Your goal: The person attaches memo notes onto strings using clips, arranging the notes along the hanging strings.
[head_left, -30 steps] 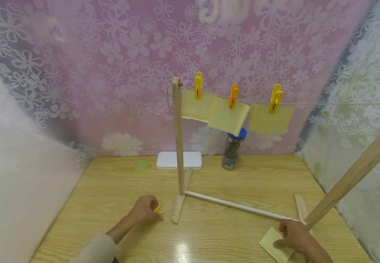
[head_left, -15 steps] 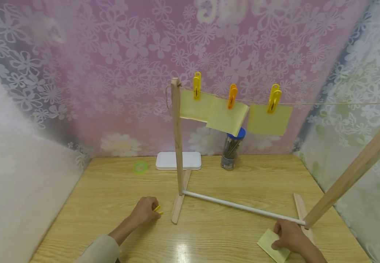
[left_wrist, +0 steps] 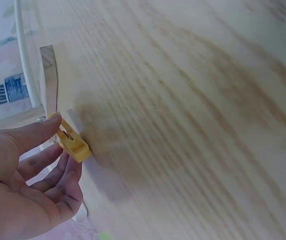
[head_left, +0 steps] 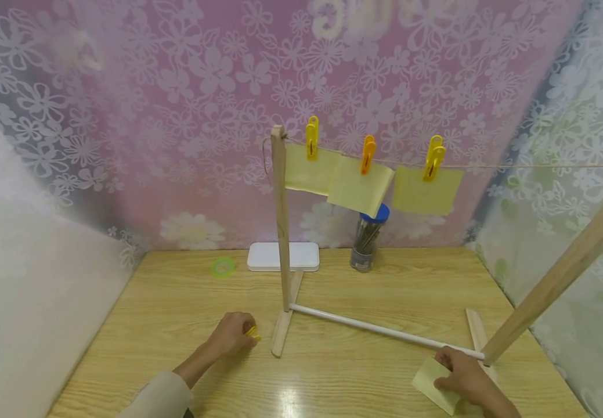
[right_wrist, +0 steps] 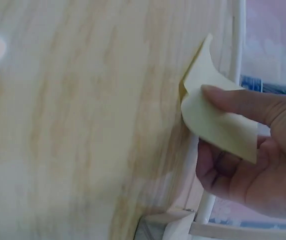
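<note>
Between thumb and fingers, my left hand (head_left: 232, 335) pinches a yellow clothespin (left_wrist: 73, 143) close to the tabletop, left of the wooden stand's near foot. My right hand (head_left: 466, 374) holds a pale yellow paper sheet (right_wrist: 220, 117), thumb on top and fingers beneath; the sheet bends near the thumb. It is just in front of the white rod (head_left: 385, 330). Above, three yellow paper sheets hang from a string (head_left: 531, 166): the left sheet (head_left: 306, 174) by a yellow clothespin (head_left: 311, 139), the middle sheet (head_left: 358, 188) by an orange clothespin (head_left: 368, 155), the right sheet (head_left: 426, 194) by another yellow clothespin (head_left: 433, 159).
A wooden post (head_left: 281, 232) stands at left, and a thicker post (head_left: 562, 278) slants at right. Behind them on the table (head_left: 176, 313) are a white case (head_left: 303, 256), a blue-lidded jar (head_left: 362, 249) and a green tape roll (head_left: 223, 267).
The clothespin has turned slightly in my left fingers. The paper sheet in my right hand has tilted and bent a little. Both hands stay in nearly the same places.
</note>
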